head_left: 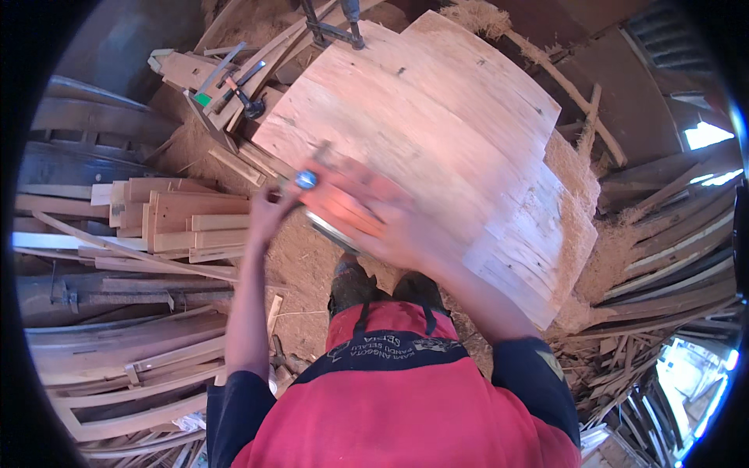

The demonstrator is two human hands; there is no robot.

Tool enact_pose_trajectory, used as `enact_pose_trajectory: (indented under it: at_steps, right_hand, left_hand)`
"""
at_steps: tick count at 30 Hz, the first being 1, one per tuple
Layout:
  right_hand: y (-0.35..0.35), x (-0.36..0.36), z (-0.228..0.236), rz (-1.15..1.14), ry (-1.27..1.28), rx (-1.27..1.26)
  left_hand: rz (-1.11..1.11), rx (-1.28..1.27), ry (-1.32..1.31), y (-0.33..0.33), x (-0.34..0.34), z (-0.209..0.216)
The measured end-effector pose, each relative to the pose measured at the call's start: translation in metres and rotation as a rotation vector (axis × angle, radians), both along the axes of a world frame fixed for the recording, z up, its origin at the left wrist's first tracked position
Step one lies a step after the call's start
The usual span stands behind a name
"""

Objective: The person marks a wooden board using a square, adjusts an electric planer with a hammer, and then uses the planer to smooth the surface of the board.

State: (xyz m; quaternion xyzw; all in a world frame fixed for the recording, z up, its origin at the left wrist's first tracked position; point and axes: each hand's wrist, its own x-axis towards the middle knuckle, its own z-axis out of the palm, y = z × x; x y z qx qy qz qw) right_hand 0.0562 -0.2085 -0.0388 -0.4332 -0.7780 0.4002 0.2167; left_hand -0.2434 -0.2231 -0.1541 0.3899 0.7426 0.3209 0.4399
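Note:
An orange electric planer, smeared by motion, sits at the near left edge of a wide pale wooden panel. My right hand is closed round the planer's body on its right side. At the tool's left end, beside a shiny blue round part, my left hand grips it with bent fingers. Some of the fingers of both hands are hidden or blurred. The panel is made of boards side by side, with a stepped far edge.
A dark clamp bears on the panel's far edge. To the left lie a hammer on scrap wood and stacked planks. Shavings heap along the panel's right side. More long boards lean at the right.

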Motion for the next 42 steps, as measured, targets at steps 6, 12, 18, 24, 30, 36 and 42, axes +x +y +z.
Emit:
enact_pose_trajectory:
  at_steps: [6,12,18,24,30,36,42]
  right_hand:
    - [-0.134,0.218,0.008,-0.097,-0.232,-0.151]
    - [-0.155,0.254,0.01,-0.126,-0.184,-0.188]
    - [-0.096,0.15,0.001,-0.1,-0.087,-0.21]
    - [-0.015,0.01,0.003,-0.08,-0.024,-0.054]
    - [0.065,-0.116,-0.002,0.004,0.052,0.002]
    - [0.124,-0.217,-0.02,0.009,0.306,0.045]
    - [0.08,-0.143,-0.012,-0.02,0.188,-0.001]
  left_hand:
    - [-0.193,-0.041,0.079,-0.114,0.209,0.021]
    - [-0.207,-0.172,0.086,-0.127,0.242,0.049]
    - [-0.029,-0.024,0.036,-0.083,0.16,0.03]
    - [0.063,0.074,0.051,-0.018,0.03,0.003]
    - [0.141,0.079,0.006,0.057,-0.1,-0.001]
    - [0.186,0.034,0.029,0.113,-0.195,0.011]
    - [0.095,-0.035,-0.069,0.077,-0.134,0.011]
